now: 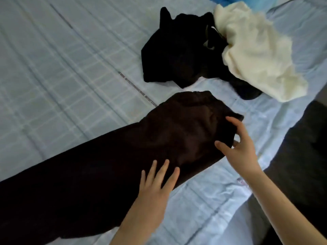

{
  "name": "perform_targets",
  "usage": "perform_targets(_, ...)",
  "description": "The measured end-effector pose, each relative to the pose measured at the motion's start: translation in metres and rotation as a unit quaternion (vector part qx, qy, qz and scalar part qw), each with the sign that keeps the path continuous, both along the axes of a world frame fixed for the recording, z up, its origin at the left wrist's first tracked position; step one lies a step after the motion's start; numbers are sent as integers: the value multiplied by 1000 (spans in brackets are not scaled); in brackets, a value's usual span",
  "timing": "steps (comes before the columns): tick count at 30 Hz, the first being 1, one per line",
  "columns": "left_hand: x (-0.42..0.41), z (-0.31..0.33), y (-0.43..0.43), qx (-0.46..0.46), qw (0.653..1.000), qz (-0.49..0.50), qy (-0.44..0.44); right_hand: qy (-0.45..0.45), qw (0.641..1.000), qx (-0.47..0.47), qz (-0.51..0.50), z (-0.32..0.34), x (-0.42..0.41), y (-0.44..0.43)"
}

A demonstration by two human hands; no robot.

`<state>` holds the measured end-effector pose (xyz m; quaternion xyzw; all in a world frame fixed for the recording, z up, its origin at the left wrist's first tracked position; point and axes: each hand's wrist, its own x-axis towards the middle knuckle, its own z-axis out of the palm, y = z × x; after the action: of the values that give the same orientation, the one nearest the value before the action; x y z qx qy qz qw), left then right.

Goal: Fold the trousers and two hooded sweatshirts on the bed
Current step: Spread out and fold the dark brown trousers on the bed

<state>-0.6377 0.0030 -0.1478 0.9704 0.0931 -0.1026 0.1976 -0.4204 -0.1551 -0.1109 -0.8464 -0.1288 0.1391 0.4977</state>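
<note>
Dark brown trousers (109,167) lie stretched across the bed from the lower left to the middle, waistband end toward the right. My left hand (155,184) rests flat on them with straight, spread fingers near their front edge. At the waistband corner my right hand (237,144) has its thumb on top of the cloth and fingers curled round the edge. A crumpled black hooded sweatshirt (178,50) lies further back. Overlapping its right side is a cream hooded sweatshirt (254,50), also in a heap.
The bed is covered by a pale blue checked sheet (62,71). Its right edge runs diagonally at the lower right, with a dark floor or furniture (300,147) beyond. Something blue (230,0) shows at the top edge.
</note>
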Motion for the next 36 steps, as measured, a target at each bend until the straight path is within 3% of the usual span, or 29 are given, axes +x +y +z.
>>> perform_targets(2,-2,-25,-17,32,997,-24,69,63,996,-70,-12,-36,-13,-33)
perform_targets(4,-5,-42,-22,52,995,-35,76,82,993,-84,-21,-61,-16,-49)
perform_targets(10,-1,-38,-22,46,999,14,-2,68,997,-47,-6,-72,0,-57)
perform_targets(15,57,-12,-15,27,983,100,-151,-42,991,-118,48,-51,38,-55)
perform_targets(22,161,-19,10,-2,973,174,-153,96,981,-73,151,-50,91,-8)
perform_targets(25,203,-7,27,-44,969,203,-138,132,976,-52,165,-59,103,-13)
perform_targets(28,246,2,33,-141,973,180,-25,122,971,-63,198,-66,109,-24)
perform_targets(30,259,2,30,-123,979,153,50,120,973,-32,193,-64,112,-30)
perform_targets(33,261,14,30,-159,974,159,-17,123,975,18,186,-56,111,-41)
perform_targets(36,248,39,25,-248,949,174,-88,230,948,66,210,-48,105,-46)
